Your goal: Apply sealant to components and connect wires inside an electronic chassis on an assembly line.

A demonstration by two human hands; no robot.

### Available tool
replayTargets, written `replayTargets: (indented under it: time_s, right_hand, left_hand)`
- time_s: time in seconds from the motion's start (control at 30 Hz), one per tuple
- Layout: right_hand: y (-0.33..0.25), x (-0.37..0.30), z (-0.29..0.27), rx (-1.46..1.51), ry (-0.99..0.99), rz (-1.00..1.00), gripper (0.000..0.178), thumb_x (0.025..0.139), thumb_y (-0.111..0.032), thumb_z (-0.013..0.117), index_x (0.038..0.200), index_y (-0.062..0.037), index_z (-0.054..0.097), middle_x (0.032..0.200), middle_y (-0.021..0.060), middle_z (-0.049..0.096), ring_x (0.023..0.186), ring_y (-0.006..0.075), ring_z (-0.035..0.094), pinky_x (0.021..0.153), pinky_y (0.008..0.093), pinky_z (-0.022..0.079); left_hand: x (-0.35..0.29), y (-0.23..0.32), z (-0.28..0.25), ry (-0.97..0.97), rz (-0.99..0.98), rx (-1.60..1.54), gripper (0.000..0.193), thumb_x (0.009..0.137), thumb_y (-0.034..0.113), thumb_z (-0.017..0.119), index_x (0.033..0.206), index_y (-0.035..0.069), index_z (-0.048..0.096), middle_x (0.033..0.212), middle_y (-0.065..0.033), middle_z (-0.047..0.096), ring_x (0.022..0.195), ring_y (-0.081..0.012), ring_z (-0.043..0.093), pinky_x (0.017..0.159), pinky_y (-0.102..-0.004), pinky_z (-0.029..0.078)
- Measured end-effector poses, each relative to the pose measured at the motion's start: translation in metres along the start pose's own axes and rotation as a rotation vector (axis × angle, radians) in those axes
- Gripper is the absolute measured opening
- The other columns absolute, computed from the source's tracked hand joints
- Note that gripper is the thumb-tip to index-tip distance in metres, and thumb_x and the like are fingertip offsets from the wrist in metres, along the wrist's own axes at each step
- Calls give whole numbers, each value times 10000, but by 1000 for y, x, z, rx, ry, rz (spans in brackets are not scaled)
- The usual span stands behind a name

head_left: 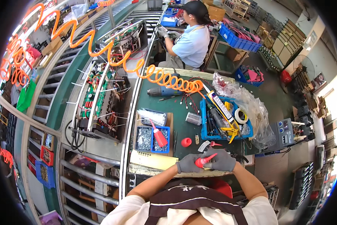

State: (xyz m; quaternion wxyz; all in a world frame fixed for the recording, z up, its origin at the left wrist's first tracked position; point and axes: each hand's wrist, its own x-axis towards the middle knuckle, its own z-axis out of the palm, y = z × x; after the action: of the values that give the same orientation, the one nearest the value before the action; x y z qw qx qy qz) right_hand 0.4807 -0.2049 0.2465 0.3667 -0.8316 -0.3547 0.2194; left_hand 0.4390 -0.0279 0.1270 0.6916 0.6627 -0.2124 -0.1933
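Observation:
Close to the bench's front edge, both my gloved hands are closed round a small red squeeze bottle with a pointed tip slanting up to the right. My left hand grips its left side, and my right hand holds it from the right; the fingers partly cover it. Just beyond them lie a red round container and a small red nozzle. Another red bottle with a long spout leans in a blue bin of small metal parts. A yellow sheet lies left of my hands.
A blue crate holds tools and a sealant tube. Beyond are a heat gun and a coiled orange hose. On the left, a roller conveyor carries an electronics chassis. A co-worker sits at the far end.

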Motion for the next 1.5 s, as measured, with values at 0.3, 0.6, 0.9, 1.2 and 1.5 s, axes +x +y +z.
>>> replayTargets:
  time_s: [0.3, 0.6, 0.9, 1.2, 1.5]
  right_hand:
    - [10, -7, 43, -67, 637, 220, 318, 725, -288, 705, 912, -45, 621, 733, 90, 618, 642, 201, 605, 579, 325, 456]
    - [-9, -24, -20, 432, 26, -99, 328, 800, -229, 673, 1070, -52, 617, 937, 67, 651, 894, 132, 595, 774, 304, 472]
    - [-14, -13, 29, 115, 612, 120, 273, 830, -225, 638, 1017, -30, 598, 835, 129, 610, 761, 204, 593, 696, 310, 456]
    - [-16, -21, -24, 646, -33, 26, 420, 827, -269, 656, 1108, 32, 573, 1037, 65, 596, 929, 130, 561, 812, 282, 468]
    - [-23, -17, 27, 207, 591, 23, 308, 864, -240, 621, 1068, -12, 593, 851, 23, 605, 798, 73, 528, 711, 237, 445]
  left_hand:
    - [12, 46, 28, 500, -224, 519, 369, 682, 349, 692, 960, 139, 571, 789, -166, 625, 775, -376, 594, 662, -448, 474]
    - [9, 85, -8, -162, -173, -42, 368, 656, 125, 753, 985, 30, 619, 710, 20, 585, 632, -79, 524, 570, -261, 458]
    - [8, 85, 19, 458, -240, 503, 400, 600, 369, 702, 914, 137, 618, 820, -147, 650, 773, -329, 630, 687, -409, 502]
    - [1, 103, 2, -168, -343, -412, 224, 675, 97, 690, 850, 11, 579, 666, -32, 576, 576, -138, 578, 528, -284, 479]
    - [4, 95, 18, 360, -343, 425, 443, 533, 349, 687, 881, 87, 606, 744, -122, 632, 717, -247, 621, 715, -347, 486]
